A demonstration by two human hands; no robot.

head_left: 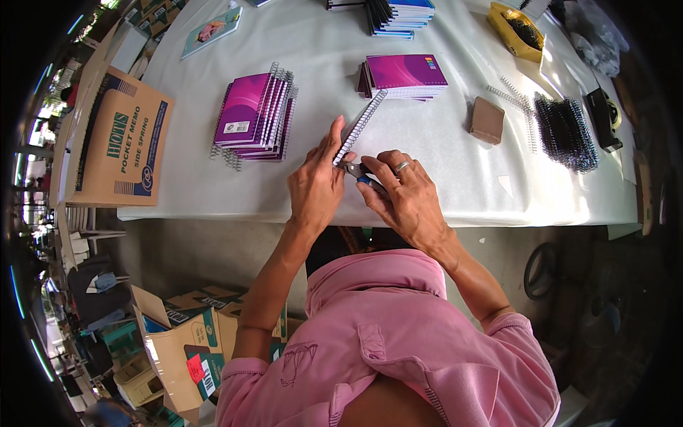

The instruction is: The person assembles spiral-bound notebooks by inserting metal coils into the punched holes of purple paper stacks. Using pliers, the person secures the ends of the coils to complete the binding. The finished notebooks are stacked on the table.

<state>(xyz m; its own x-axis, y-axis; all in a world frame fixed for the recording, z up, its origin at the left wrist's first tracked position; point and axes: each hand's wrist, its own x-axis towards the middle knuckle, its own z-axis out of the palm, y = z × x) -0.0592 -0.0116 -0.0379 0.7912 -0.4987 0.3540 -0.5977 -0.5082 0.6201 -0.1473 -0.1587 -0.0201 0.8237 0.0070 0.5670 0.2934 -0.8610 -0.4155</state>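
Note:
My left hand (316, 178) holds a small notebook on edge, its silver wire spiral (363, 124) facing up and slanting away from me. Fingers wrapped round the handles, my right hand (411, 193) grips a pair of pliers (353, 169). The jaws meet the near end of the spiral, beside my left fingers; whether they are closed on the wire is too small to tell. Left of my hands stands a stack of purple spiral notebooks (242, 114). Beyond them lies a stack of purple notebooks (407, 73) with no spirals showing.
On the white-covered table (341, 203), a brown block (486, 121), silver coils (523, 103), black coils (565, 135) and a tape dispenser (605, 117) lie to the right. A yellow container (512, 32) and blue notebooks (400, 18) are farther back. A cardboard box (117, 142) stands left.

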